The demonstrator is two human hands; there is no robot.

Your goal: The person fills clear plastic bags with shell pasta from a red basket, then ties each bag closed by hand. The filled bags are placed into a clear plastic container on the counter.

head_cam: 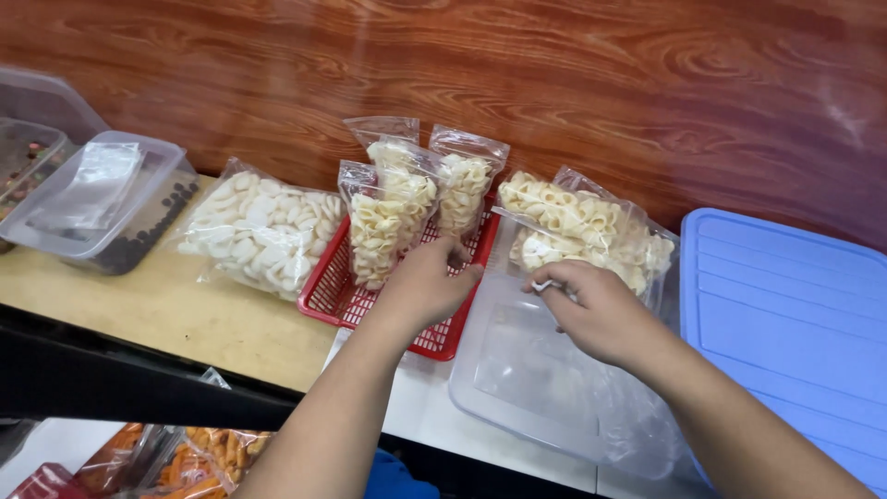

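Both forearms reach forward from the bottom edge toward the red plastic basket (344,300), a low mesh-walled tray on the pale wooden counter (176,314). The left hand (427,285) hovers palm down over the basket's near right part, fingers curled loosely and narrow, its fingertips at the foot of the upright clear bags of ridged pale crackers (388,222) that stand inside the basket; whether it grips anything I cannot tell. The right hand (596,310) is just right of the basket, above the clear plastic tub (517,370), its thumb and fingers pinched on the edge of a thin clear bag (550,285).

Behind that hand, at the tub's far end, lies a big open bag of curled pale crackers (582,226). Left of the basket and touching it lies a plump sealed bag of flat white chips (259,231). Farther left sits a clear lidded box holding small dark pieces (102,199). Right of the tub a ribbed blue plastic lid (785,314) lies flat. Below the counter edge, left of the arms, glossy packets of orange snacks (194,457) show. A reddish wood-grain wall (554,83) stands behind the basket.
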